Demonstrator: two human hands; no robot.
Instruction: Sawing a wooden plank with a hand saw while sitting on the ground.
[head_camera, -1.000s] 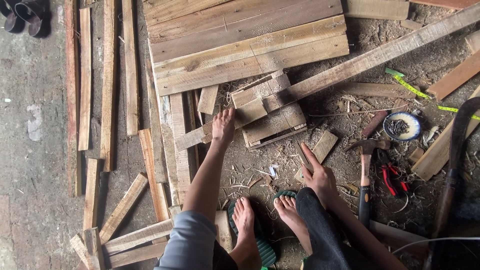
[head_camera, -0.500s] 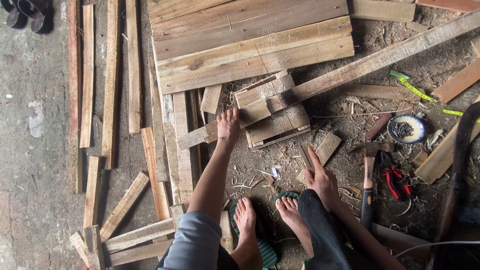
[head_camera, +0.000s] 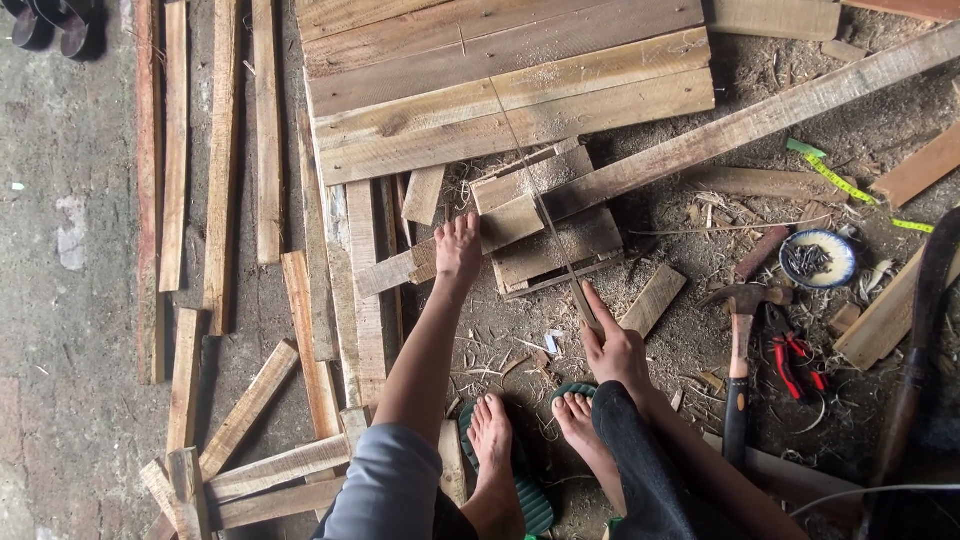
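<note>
While the left hand (head_camera: 458, 245) lies flat with its fingers pressed together on a short plank (head_camera: 440, 258), it appears to pin that piece down against the stacked offcuts (head_camera: 545, 235) so it cannot shift. The plank lies on the dirt floor (head_camera: 80, 300) near the middle of the view, one end over the long slats (head_camera: 345, 290), the other under the offcuts. The right hand (head_camera: 612, 345) is closed around the handle end of a thin saw blade (head_camera: 540, 200), forefinger stretched along it, probably to steady the line; the blade runs up across the offcuts toward the wide board panel (head_camera: 500, 85) at the floor's far edge. A long batten (head_camera: 760, 120) slants from the offcuts to the far right corner. Near the right edge lie a hammer (head_camera: 738, 340), red-handled pliers (head_camera: 795, 360) and a small bowl of nails (head_camera: 818, 258), seemingly kept within reach of the sawing hand. Bare feet (head_camera: 490, 440) rest on green sandals, close to the work.
</note>
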